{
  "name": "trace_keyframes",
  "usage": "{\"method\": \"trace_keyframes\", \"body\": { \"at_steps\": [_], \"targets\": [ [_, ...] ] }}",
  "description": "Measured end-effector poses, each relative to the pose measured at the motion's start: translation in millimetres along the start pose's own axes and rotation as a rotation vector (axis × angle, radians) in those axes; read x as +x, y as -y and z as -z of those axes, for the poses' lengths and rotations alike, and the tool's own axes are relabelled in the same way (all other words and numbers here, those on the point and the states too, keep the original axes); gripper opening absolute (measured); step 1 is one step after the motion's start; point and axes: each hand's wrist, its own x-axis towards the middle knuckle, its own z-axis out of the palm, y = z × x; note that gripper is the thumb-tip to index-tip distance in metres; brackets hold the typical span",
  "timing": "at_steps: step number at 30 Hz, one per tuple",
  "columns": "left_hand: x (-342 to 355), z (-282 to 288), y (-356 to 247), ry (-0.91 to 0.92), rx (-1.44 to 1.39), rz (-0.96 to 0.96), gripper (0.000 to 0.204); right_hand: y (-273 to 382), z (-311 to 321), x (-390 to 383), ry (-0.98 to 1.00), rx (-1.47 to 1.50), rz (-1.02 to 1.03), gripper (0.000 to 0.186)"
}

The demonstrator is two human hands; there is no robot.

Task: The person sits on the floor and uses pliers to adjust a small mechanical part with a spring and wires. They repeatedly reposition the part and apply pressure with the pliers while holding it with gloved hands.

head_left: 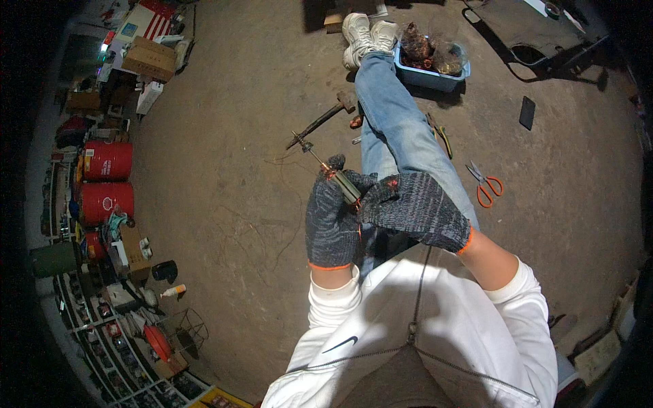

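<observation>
A motor armature with a long thin shaft and copper-coloured windings is gripped in my left hand, its shaft pointing up and to the left. My right hand is closed beside the armature's lower end, where a bit of copper shows. What its fingertips pinch is hidden. Both hands wear dark grey knitted gloves with orange cuffs. Beyond the shaft a hammer lies on the floor, to the left of my outstretched legs.
Right of my legs lie pliers, orange-handled scissors and a black phone. Near my shoes stands a blue tub of tangled copper scrap. Red drums, boxes and shelves line the left side. A dark metal stand is at far right.
</observation>
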Motion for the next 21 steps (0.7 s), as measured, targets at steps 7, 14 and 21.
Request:
{"method": "trace_keyframes", "body": {
  "at_steps": [7, 14, 21],
  "targets": [
    [-5.9, -6.3, -0.8, -0.026, 0.784, -0.235, 0.033, -11.8, -3.7, -0.9, 0.05, -0.08, 0.186, 0.02],
    [-1.0, 3.1, 1.3, -0.082, 0.307, -0.07, 0.046, -25.6, -11.7, -1.0, -0.058, -0.204, 0.429, 0.023],
    [-2.4, -1.3, -3.2, -0.077, 0.497, -0.119, 0.034, -30.6, -7.0, -3.4, 0.141, -0.042, 0.206, 0.038]
  ]
}}
